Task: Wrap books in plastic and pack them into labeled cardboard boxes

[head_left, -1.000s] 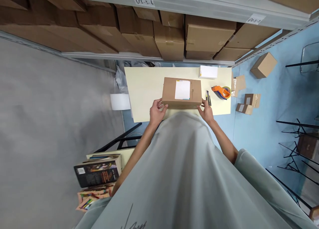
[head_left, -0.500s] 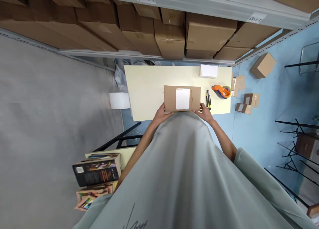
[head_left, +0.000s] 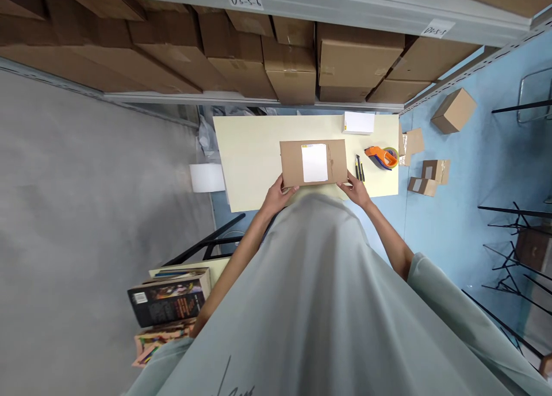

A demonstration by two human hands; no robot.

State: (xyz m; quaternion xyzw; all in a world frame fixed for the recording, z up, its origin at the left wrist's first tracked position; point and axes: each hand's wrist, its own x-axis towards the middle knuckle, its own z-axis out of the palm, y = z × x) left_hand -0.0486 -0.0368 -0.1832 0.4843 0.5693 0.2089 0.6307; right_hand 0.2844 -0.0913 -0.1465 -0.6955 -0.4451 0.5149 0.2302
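Note:
A brown cardboard box (head_left: 291, 161) with a white label (head_left: 314, 163) on its top is between my two hands, over the cream tabletop (head_left: 250, 149). My left hand (head_left: 276, 196) grips its near left corner, thumb along the near edge. At the near right corner my right hand (head_left: 355, 190) holds it the same way. Just beyond the right fingers lie two box cutters (head_left: 359, 168), and farther right an orange tape dispenser (head_left: 381, 157). Whether the box rests on the table or is slightly raised, I cannot tell.
A white box (head_left: 359, 123) stands at the table's back edge. Above runs a shelf packed with cartons (head_left: 290, 77). Several small boxes (head_left: 453, 111) lie on the blue floor at right. A white roll (head_left: 207, 178) is left of the table; books (head_left: 168, 298) sit at lower left.
Both hands have moved the box forward, away from my body and slightly left in view. A strip of tabletop now shows between the box and my shirt.

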